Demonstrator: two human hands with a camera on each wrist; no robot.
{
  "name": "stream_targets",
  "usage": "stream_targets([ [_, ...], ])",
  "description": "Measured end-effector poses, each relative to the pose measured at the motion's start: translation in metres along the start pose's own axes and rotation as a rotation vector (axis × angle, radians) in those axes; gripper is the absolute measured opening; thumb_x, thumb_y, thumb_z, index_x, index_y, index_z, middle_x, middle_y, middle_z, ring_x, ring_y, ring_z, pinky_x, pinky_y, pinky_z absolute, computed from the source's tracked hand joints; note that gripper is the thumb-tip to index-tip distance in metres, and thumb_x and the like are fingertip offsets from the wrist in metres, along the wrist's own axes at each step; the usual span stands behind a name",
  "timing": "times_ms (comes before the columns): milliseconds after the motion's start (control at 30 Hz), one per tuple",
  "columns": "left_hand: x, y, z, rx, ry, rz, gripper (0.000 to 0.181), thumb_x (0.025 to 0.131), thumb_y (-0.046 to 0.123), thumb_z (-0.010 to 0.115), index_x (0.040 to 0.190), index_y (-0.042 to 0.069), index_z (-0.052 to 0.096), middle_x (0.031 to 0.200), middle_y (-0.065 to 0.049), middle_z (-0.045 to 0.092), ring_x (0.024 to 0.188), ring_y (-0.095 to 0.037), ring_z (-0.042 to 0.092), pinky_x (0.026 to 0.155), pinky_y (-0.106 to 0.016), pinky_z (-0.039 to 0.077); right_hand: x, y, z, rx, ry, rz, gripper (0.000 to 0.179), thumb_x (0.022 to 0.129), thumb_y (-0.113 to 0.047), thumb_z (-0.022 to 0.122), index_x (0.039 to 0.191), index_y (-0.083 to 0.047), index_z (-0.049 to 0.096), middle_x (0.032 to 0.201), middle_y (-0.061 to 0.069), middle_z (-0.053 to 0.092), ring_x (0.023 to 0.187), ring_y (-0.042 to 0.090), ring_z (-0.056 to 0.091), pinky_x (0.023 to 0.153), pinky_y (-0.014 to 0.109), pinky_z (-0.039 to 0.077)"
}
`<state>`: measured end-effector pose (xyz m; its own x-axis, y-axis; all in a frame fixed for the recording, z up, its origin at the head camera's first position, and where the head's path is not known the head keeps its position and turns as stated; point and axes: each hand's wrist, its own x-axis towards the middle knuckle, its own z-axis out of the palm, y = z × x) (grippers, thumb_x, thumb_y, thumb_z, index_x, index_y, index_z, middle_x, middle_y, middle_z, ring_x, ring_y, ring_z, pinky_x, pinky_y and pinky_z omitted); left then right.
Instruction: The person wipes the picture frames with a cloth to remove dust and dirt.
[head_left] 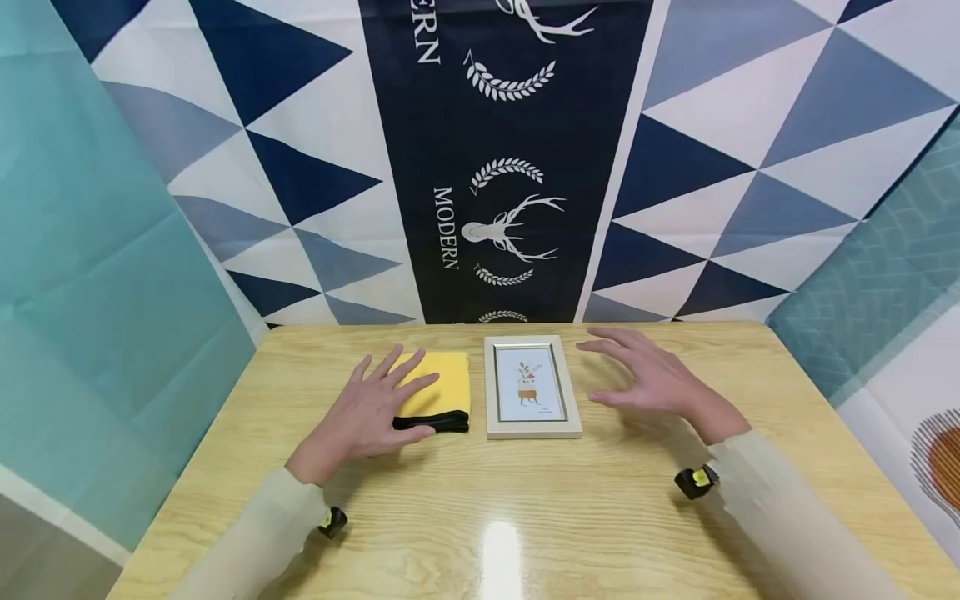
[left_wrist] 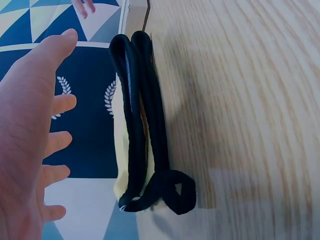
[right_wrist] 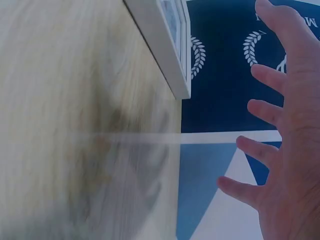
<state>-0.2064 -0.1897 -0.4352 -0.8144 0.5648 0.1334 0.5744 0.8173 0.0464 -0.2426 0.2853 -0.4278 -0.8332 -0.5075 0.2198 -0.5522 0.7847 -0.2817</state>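
A folded yellow cloth [head_left: 448,385] with black edging lies on the table; in the left wrist view its black edging [left_wrist: 159,115] shows as stacked folds with a loop at one end. My left hand [head_left: 372,408] hovers over the cloth's left part with fingers spread, holding nothing. Right of the cloth lies a picture frame [head_left: 495,392], pale-rimmed, with a small plant print inside. My right hand [head_left: 645,375] is held above the table just right of the frame, fingers apart and slightly bent, gripping nothing. The frame's side [right_wrist: 165,55] appears in the right wrist view.
The light wooden table [head_left: 480,492] runs back to a wall cloth [head_left: 517,167] with deer heads and blue triangles. Teal panels [head_left: 112,275] stand at the left. A black wrist device [head_left: 696,481] sits at the right sleeve, another [head_left: 333,522] at the left.
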Motion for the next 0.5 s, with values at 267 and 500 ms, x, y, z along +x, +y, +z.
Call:
stream_targets([
  [267,-0.001,-0.002,0.006,-0.052,-0.012,0.002,0.08,0.101,0.07,0.067,0.169,0.03,0.054,0.187,-0.009,0.034,0.174,-0.046,0.031,0.128,-0.08,0.037,0.032,-0.001,0.009,0.087,-0.001,-0.038,0.069,0.094,-0.046,0.087,0.156,-0.021,0.067,0.173,0.012,0.055,0.16,0.046,0.048,0.122,0.077,0.044],
  [500,0.002,-0.002,0.011,-0.091,-0.046,0.024,0.08,0.102,0.067,0.068,0.169,0.028,0.053,0.186,-0.011,0.036,0.172,-0.048,0.033,0.127,-0.08,0.039,0.048,0.003,0.016,0.106,-0.059,-0.039,0.065,0.097,-0.047,0.082,0.153,-0.018,0.069,0.177,0.013,0.051,0.164,0.047,0.045,0.127,0.077,0.039],
])
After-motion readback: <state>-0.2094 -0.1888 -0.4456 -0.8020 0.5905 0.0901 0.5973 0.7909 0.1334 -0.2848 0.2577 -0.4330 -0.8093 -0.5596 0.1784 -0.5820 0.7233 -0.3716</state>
